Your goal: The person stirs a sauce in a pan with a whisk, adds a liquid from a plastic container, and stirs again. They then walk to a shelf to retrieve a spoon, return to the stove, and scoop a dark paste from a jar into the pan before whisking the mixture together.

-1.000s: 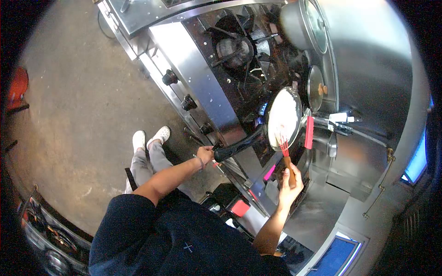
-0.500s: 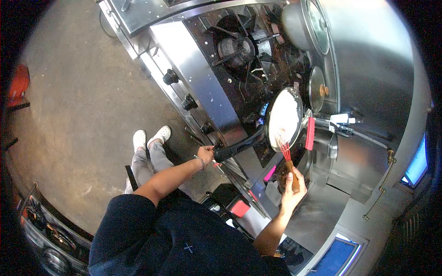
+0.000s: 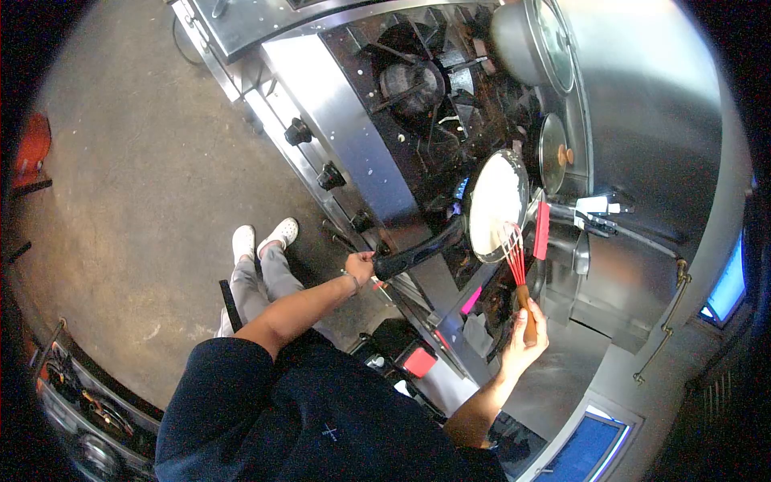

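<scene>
My left hand [image 3: 361, 267] is wrapped round the end of the black handle of a frying pan [image 3: 524, 191]. A white, creamy mixture [image 3: 494, 205] covers the inside of the pan, which is over a burner with a blue flame [image 3: 461, 189] showing beside it. In my right hand [image 3: 526, 333] is a whisk [image 3: 516, 261] with red wires and a wooden handle, gripped by that handle. Its wires overlap the near edge of the pan, and white mixture shows around their tips.
A bare burner grate [image 3: 414, 84] fills the stove's left part. Behind stand a large lidded pot [image 3: 518, 44] and a glass lid [image 3: 552, 153] with a wooden knob. A red-edged utensil [image 3: 541, 231] lies right of the pan. Control knobs [image 3: 329, 177] line the stove front.
My right hand has drawn the whisk toward the lower right, from inside the pan to its edge. The pan's angle has shifted slightly; my left hand stays on the handle.
</scene>
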A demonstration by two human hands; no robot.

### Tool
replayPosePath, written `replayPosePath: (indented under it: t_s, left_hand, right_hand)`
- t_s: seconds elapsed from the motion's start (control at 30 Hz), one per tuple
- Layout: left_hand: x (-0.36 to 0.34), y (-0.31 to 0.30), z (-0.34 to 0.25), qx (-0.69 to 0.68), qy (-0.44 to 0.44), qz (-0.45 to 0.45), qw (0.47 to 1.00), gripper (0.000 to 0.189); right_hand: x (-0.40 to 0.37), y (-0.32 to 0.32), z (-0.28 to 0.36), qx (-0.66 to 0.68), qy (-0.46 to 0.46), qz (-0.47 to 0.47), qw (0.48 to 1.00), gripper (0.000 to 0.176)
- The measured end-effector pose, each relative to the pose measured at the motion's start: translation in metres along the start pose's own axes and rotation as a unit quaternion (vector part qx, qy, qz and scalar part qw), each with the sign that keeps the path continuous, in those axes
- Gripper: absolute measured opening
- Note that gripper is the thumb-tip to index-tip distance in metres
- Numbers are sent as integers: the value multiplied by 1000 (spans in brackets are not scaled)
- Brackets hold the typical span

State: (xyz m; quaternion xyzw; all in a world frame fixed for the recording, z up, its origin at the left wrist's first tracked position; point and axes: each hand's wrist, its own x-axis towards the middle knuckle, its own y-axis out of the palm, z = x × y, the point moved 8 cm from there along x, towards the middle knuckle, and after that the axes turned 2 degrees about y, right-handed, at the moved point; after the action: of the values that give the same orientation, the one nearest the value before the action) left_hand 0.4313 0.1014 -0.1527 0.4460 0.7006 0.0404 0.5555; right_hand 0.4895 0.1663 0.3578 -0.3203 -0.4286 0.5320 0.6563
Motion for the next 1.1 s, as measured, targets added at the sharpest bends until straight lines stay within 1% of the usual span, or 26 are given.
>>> replayPosePath:
  t_s: [0.13, 0.2, 0.33, 0.4, 0.43, 0.5, 0.53, 0.57, 0.6, 0.63, 0.7, 0.73, 0.8, 0.83, 0.87, 0.9, 0.93, 0.97, 1.0, 1.03, 1.07, 1.1]
  left_hand:
    - [4, -5, 8, 12, -8, -31, 999, 21]
    - [-16, 4, -29, 133, 74, -1, 988, 22]
    - [-14, 3, -30, 147, 93, -14, 985, 20]
    - [-20, 3, -40, 221, 114, -32, 968, 18]
    - [-18, 2, -37, 221, 114, -32, 968, 18]
    - [-11, 0, -28, 182, 147, -34, 972, 17]
    - [-14, 1, -33, 182, 148, -34, 971, 17]
    - [-17, 3, -36, 166, 140, -15, 976, 16]
    - [-20, 6, -39, 149, 131, 5, 980, 16]
    - [-24, 7, -45, 150, 131, 5, 980, 16]
    - [-32, 8, -57, 196, 147, -7, 970, 18]
    - [-33, 8, -58, 196, 147, -7, 970, 18]
    - [-33, 10, -55, 136, 120, 13, 983, 23]
    - [-34, 9, -52, 137, 120, 14, 983, 23]
    - [-34, 9, -54, 168, 187, 28, 967, 24]
    - [-30, 8, -52, 185, 222, 41, 957, 24]
    - [-25, 6, -46, 201, 256, 52, 944, 24]
    - [0, 1, -16, 138, 190, 105, 966, 26]
    - [13, 2, 4, 75, 120, 158, 977, 28]
    - [3, 3, -8, 83, 120, 168, 975, 28]
    - [-14, 0, -12, 124, -12, 144, 982, 33]
    - [-36, -6, -21, 165, -141, 114, 969, 38]
  right_hand:
    - [-2, -9, 8, -11, -20, -15, 1000, 22]
    - [-4, -14, 5, -6, -16, -21, 1000, 22]
    - [-5, -19, 8, -9, -26, -33, 999, 22]
    - [-5, -21, 8, -13, -25, -33, 999, 22]
    - [-5, -21, 9, -17, -24, -31, 999, 22]
    - [-6, -22, 9, -16, -25, -31, 999, 22]
    - [-6, -22, 9, -15, -25, -31, 999, 23]
    - [-6, -22, 7, -14, -25, -32, 999, 23]
    - [-6, -23, 10, -25, -63, -39, 997, 24]
    - [-7, -24, 16, -35, -101, -47, 993, 25]
    - [-8, -27, 18, -33, -109, -53, 992, 24]
    - [-9, -28, 20, -30, -118, -58, 991, 24]
    - [-9, -28, 20, -33, -123, -56, 990, 24]
    - [-9, -28, 20, -37, -127, -55, 990, 23]
    - [-9, -30, 21, -38, -126, -59, 990, 23]
    - [-9, -30, 13, -15, -68, -46, 997, 23]
    - [-9, -30, 9, -2, -38, -44, 998, 23]
    - [-10, -30, 5, 10, -7, -44, 999, 23]
    - [-8, -26, 8, 17, -11, -37, 999, 24]
    - [-6, -22, 10, 25, -14, -31, 999, 24]
    - [-6, -17, 12, 27, -16, -35, 999, 24]
    - [-6, -13, 12, -3, -18, -20, 1000, 24]
